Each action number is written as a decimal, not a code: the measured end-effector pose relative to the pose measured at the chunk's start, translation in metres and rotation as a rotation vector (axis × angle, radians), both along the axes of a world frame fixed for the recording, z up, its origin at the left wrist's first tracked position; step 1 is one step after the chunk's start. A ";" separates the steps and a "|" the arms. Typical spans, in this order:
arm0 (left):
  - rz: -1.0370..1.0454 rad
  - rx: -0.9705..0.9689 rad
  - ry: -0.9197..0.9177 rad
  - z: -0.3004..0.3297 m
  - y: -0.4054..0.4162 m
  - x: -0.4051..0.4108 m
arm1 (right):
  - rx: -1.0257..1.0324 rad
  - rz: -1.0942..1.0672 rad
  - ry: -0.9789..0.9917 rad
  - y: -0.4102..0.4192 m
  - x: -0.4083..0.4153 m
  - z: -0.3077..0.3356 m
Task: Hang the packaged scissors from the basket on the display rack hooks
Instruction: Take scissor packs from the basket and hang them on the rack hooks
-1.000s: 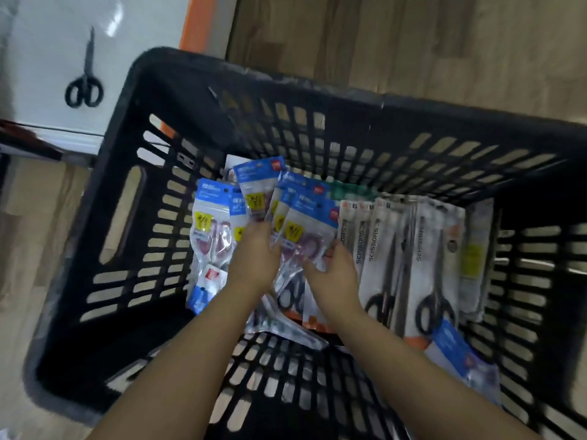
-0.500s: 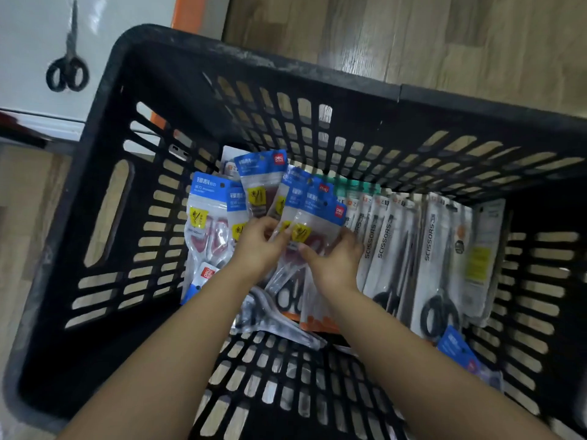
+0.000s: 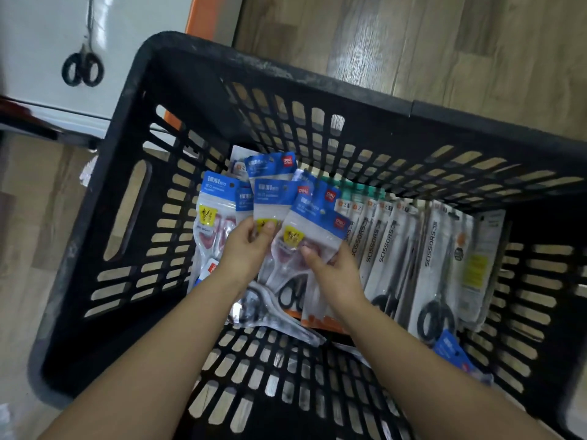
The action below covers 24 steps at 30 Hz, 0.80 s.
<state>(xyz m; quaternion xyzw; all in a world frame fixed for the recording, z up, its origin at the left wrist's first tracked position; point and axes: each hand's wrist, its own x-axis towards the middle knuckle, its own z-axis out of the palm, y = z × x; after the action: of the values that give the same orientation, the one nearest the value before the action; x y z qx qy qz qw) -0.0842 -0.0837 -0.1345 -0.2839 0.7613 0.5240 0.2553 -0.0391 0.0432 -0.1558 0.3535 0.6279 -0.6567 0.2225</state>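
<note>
A black slatted plastic basket (image 3: pixel 286 74) sits on the floor below me, holding many packaged scissors. Blue-topped clear packs with red-handled scissors (image 3: pixel 313 223) fan out at the left and middle. Several long white packs marked SCISSORS (image 3: pixel 433 249) stand in a row to the right. My left hand (image 3: pixel 246 249) pinches a blue-topped pack (image 3: pixel 273 201) with thumb on its front. My right hand (image 3: pixel 333 268) grips the lower part of the front blue-topped pack. No rack hooks are in view.
A white panel (image 3: pixel 41 52) with a picture of black scissors (image 3: pixel 83 66) and an orange strip (image 3: pixel 208 14) stands at the upper left. Wooden floor (image 3: pixel 444 42) lies beyond the basket. A lone blue pack (image 3: pixel 454 350) lies at the basket's right bottom.
Both hands have lifted the blue-topped packs slightly and spread them into a wider fan. The camera has shifted a little, and the basket sits lower in view.
</note>
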 end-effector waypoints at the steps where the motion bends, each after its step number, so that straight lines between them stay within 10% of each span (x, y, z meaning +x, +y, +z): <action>1: 0.016 -0.023 0.031 0.006 0.001 -0.001 | -0.003 -0.006 0.000 0.002 -0.001 0.009; 10: 0.026 -0.250 0.314 0.165 -0.002 -0.017 | -0.050 -0.037 0.089 0.031 -0.038 0.175; 24: 0.339 -0.268 0.810 0.688 -0.057 -0.010 | -0.108 0.384 0.983 -0.019 -0.112 0.717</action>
<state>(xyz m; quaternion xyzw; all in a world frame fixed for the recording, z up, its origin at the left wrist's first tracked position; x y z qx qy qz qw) -0.0940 -0.1410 0.5533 -0.2072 0.8035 0.5242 -0.1913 -0.1515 0.0240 0.5607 -0.1297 0.6768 -0.7238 0.0360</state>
